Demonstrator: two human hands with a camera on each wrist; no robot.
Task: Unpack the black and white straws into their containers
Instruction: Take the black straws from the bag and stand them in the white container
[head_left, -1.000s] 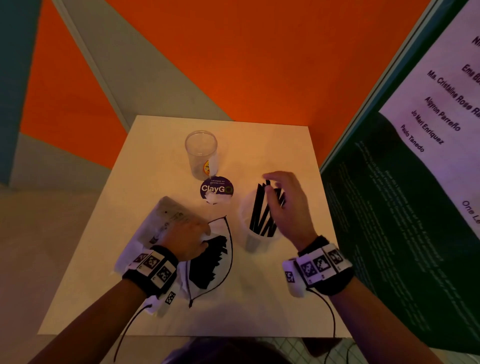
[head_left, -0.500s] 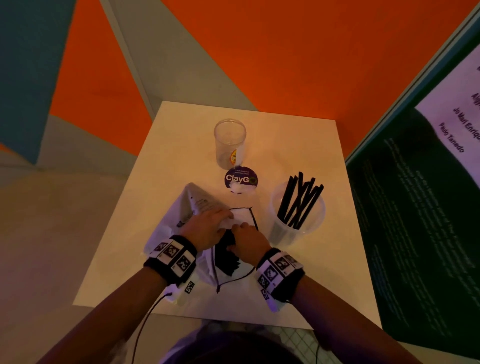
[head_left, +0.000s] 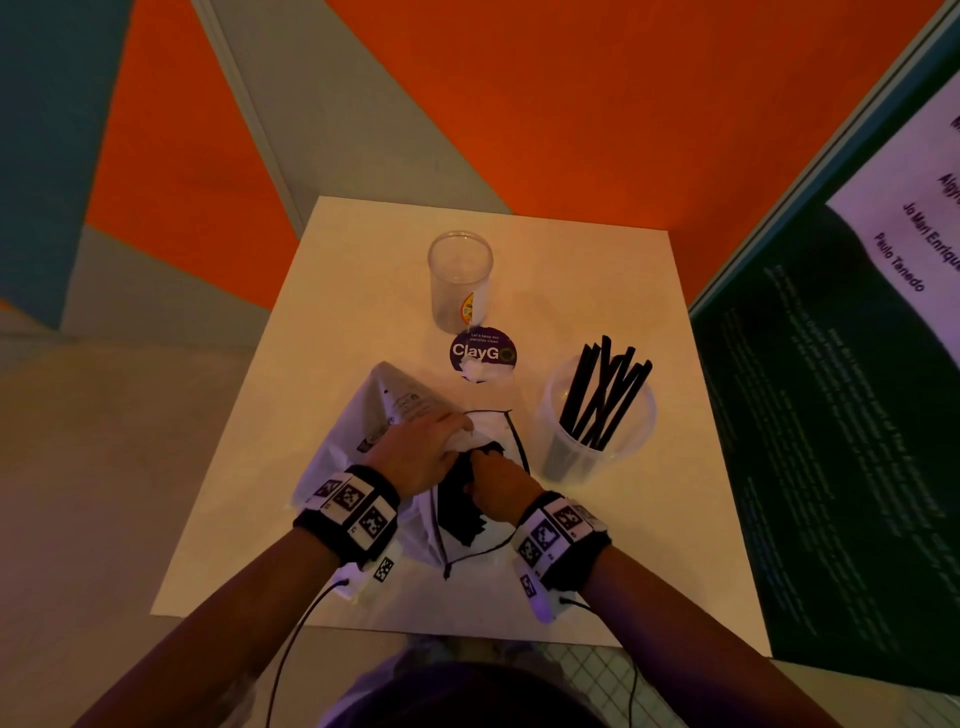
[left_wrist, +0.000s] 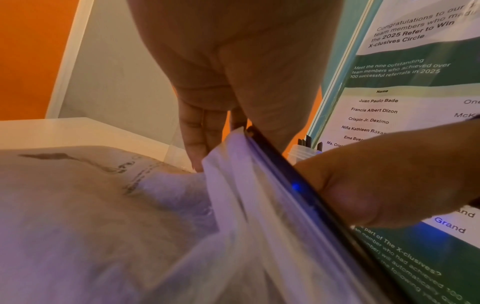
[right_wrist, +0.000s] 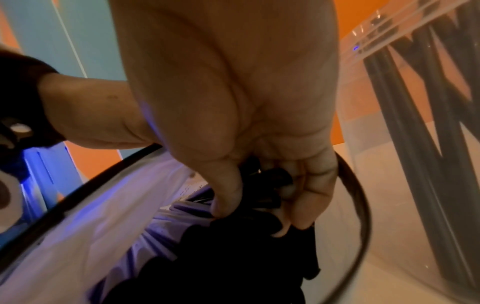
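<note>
Black straws (head_left: 457, 499) lie bunched in a thin, crinkly plastic bag (head_left: 363, 441) w/ a dark drawstring rim, on the pale table (head_left: 363, 249). The right hand (head_left: 501, 486) is reached into the bag mouth; in the right wrist view thumb and fingers (right_wrist: 309, 197) are curled round a few black straw ends. The left hand (head_left: 421, 447) is laid on the bag, its fingers (left_wrist: 197, 131) fairly straight and pressed down at the opening — whether film is also pinched cannot be told, the view being blurred.

For a clean pull, the bag is best kept pinned flat and its mouth held wide, so the slippery film isn't dragged along; a small bunch should be gripped near the ends and drawn out along the straws' length, not sideways.

Smooth, stiff black straws (head_left: 605, 395) already stand fanned in the wide clear tub (head_left: 644, 431) at right. The tall clear cup (head_left: 460, 260) beyond the round sticker (head_left: 483, 353) looks empty; white straws lie beside the black ones in the bag, approx.
</note>
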